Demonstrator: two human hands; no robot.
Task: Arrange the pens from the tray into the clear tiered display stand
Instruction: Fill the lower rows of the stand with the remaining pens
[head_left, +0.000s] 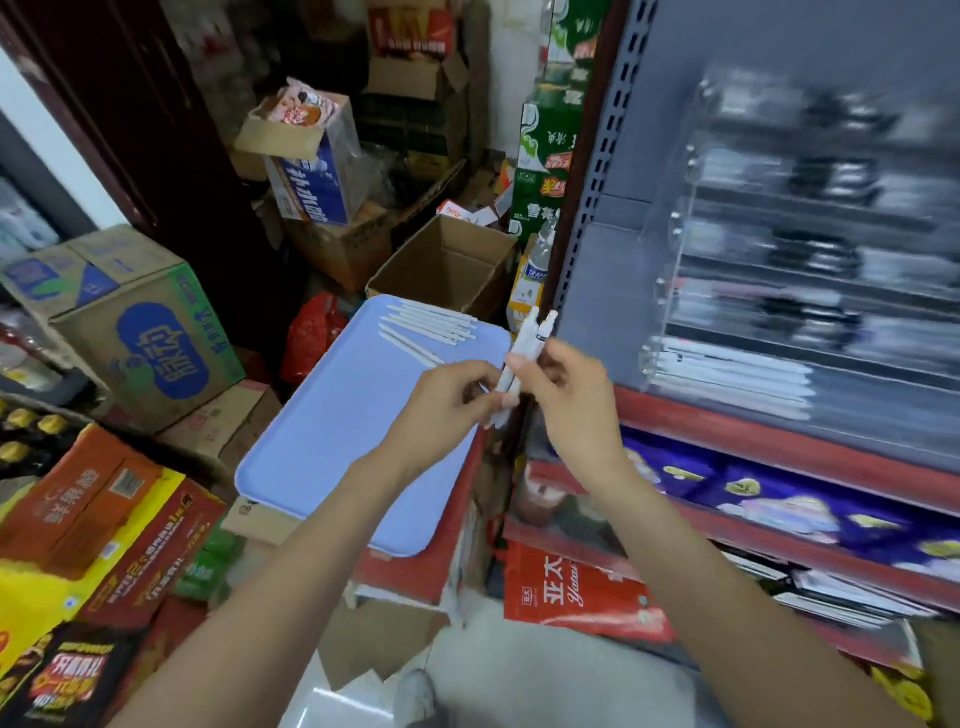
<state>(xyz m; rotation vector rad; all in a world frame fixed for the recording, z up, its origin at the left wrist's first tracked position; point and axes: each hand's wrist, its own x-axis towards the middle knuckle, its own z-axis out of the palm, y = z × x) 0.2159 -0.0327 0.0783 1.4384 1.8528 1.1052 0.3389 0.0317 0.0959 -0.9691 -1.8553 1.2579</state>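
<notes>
A light blue tray (332, 436) lies in the middle, with several white pens (431, 325) in a loose row at its far end. My right hand (566, 400) and my left hand (447, 400) meet over the tray's right edge, both closed on a small bunch of white pens (524, 353) that points up and away. To the right, the clear tiered display stand (779, 260) stands on a red shelf, blurred by motion. Its bottom tier holds a row of white pens (737, 379); the upper tiers hold dark and light pens.
Cardboard boxes crowd the left and back, one open brown box (447, 265) just behind the tray. A grey perforated shelf upright (597, 182) rises beside the stand. Packaged goods fill the lower shelves (779, 509) at right. A red bag (582, 592) leans below.
</notes>
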